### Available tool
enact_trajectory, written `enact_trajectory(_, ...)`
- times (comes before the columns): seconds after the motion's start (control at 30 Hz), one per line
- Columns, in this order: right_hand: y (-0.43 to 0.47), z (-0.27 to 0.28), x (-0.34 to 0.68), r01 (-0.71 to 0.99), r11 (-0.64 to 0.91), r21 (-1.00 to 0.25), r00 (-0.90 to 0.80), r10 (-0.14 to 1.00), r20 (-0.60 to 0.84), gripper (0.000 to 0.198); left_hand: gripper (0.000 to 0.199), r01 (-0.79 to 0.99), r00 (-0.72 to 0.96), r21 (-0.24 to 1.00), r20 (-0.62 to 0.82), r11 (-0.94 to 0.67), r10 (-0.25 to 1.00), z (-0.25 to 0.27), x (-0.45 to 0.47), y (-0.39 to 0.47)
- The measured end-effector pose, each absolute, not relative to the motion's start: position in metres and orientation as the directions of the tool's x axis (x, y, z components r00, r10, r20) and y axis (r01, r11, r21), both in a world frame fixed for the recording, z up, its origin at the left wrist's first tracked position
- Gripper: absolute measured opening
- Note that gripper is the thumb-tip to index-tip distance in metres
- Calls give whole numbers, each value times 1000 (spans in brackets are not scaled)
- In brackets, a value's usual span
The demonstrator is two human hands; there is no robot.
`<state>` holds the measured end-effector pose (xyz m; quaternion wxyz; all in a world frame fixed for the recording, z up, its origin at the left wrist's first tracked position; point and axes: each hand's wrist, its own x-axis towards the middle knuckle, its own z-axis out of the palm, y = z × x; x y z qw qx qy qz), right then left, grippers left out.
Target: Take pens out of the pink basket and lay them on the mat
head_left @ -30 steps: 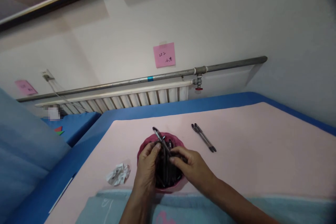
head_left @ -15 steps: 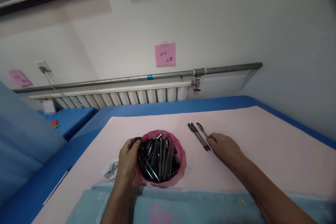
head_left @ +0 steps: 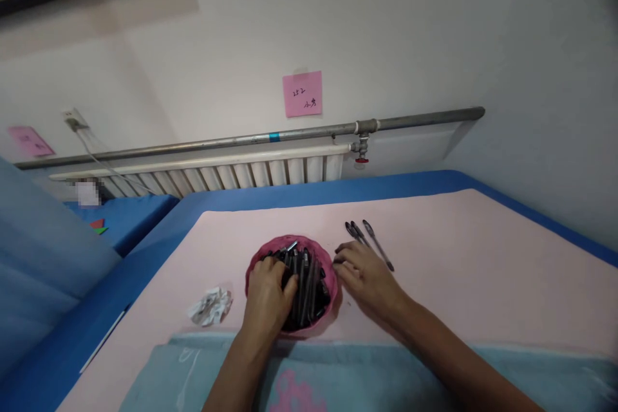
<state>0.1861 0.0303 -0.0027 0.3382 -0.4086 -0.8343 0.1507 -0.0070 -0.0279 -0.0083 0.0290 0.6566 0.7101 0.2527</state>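
Observation:
My left hand (head_left: 266, 293) reaches into a round pink basket (head_left: 332, 268) full of black and clear pens (head_left: 305, 290). Its thumb stands apart from the bent fingers, whose tips are hidden among the pens. At the basket's right rim is my right hand (head_left: 364, 275), fingers curved and apart, tips at or touching the rim; I see nothing held in it. Just beyond that hand lie two pens side by side (head_left: 356, 232), their lower ends hidden behind it. A third pen (head_left: 379, 246) lies to their right.
Crumpled white paper (head_left: 211, 306) lies left of the basket on the pink tabletop (head_left: 458, 270) with its blue edge (head_left: 309, 192). A light-blue cloth (head_left: 217, 360) runs along the near side. Behind are a white radiator (head_left: 261, 174), a pipe (head_left: 425, 119) and a pink note (head_left: 302, 94).
My right hand has let go of a pen, now lying beside the other two, and moved left to the basket. My left hand has left the basket's left rim and moved in over the pens.

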Motion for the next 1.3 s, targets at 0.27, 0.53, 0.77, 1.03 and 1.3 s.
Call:
enact_trajectory(0.27, 8, -8, 155, 703, 628, -333, -521, 774, 359, 18, 21, 967, -156, 232, 227, 103, 961, -6, -1, -25)
enact_trajectory(0.53, 10, -13, 150, 752, 561, -346, -476, 825, 303, 27, 26, 825, -335, 547, 275, 141, 901, 9, -47, -35)
enact_trajectory(0.77, 12, -12, 145, 777, 529, -342, -457, 847, 271, 32, 24, 852, -431, 440, 279, 285, 858, 17, -55, -46)
enact_trajectory(1.03, 16, -15, 139, 789, 478, -385, -437, 878, 196, 19, 19, 920, -275, 363, 330, 147, 903, 8, -34, -42)
enact_trajectory(1.3, 18, -23, 138, 795, 476, -376, -424, 879, 218, 20, 21, 962, -137, 269, 300, 54, 944, -4, -3, -28)
